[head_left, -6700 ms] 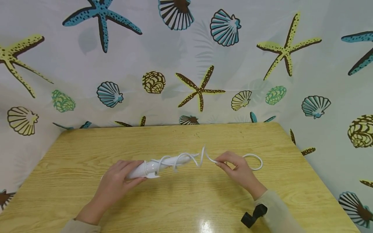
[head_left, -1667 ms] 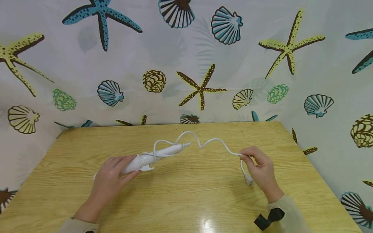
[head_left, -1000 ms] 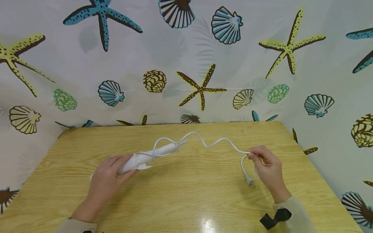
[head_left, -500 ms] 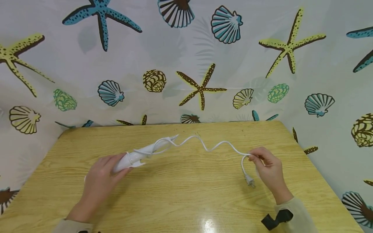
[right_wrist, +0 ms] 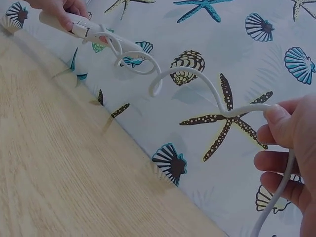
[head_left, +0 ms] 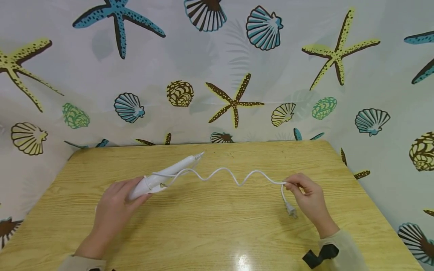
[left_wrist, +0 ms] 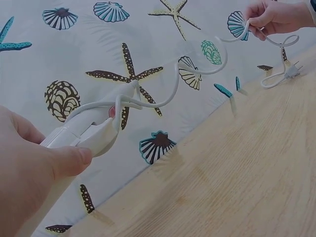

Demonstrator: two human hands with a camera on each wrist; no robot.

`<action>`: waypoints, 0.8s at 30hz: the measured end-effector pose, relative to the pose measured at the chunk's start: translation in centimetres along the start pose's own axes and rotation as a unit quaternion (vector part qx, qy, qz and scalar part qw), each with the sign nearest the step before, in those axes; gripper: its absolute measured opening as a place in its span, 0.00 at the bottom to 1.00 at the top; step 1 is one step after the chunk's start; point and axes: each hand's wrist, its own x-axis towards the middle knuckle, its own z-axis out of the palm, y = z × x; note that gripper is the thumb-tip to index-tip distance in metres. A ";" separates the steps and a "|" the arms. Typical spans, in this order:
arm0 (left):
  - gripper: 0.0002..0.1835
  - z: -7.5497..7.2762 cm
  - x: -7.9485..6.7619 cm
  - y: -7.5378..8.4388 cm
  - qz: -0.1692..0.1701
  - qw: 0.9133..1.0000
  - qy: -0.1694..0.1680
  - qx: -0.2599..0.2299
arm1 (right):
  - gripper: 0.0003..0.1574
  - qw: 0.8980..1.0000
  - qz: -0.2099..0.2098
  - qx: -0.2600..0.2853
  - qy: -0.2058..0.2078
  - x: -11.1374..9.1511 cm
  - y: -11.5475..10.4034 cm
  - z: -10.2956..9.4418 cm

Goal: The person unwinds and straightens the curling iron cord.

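Note:
My left hand (head_left: 113,203) grips a white curling iron (head_left: 174,169) around its lower part, thumb along the near side. The tapered handle points up and to the right, with the lever sticking out below it. A pinkish-red spot shows beside the lever in the left wrist view. A white cord (head_left: 226,170) still loops around the handle, then runs in loose waves to the right. My right hand (head_left: 310,197) pinches that cord between thumb and forefinger. Below the pinch hangs the plug (head_left: 291,210); in the left wrist view a loop of cord leads to the plug (left_wrist: 292,70).
Both hands are above a wood-grain table (head_left: 217,226). Behind it and at the sides hangs a white cloth (head_left: 210,60) printed with starfish and shells. A black strap (head_left: 320,256) sits at the right sleeve.
The cord has come partly unwound, with fewer loops around the handle. My right hand has moved right overall, lately slightly back left; my left hand has moved left, tilting the handle's tip upward.

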 end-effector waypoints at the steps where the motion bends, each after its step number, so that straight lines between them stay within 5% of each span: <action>1: 0.38 0.0 0.0 0.0 -0.001 1.000 0.000 0.001 | 0.10 1.000 0.003 -0.005 -0.008 0.0 0.0 0.0; 11: 0.28 -0.2 0.1 0.2 -0.010 1.000 -0.015 0.003 | 0.08 0.984 0.036 -0.077 -0.155 -0.5 0.8 0.0; 24: 0.29 -0.1 0.0 0.0 0.001 1.000 -0.005 -0.004 | 0.07 0.945 0.137 -0.171 -0.243 -0.6 1.3 0.9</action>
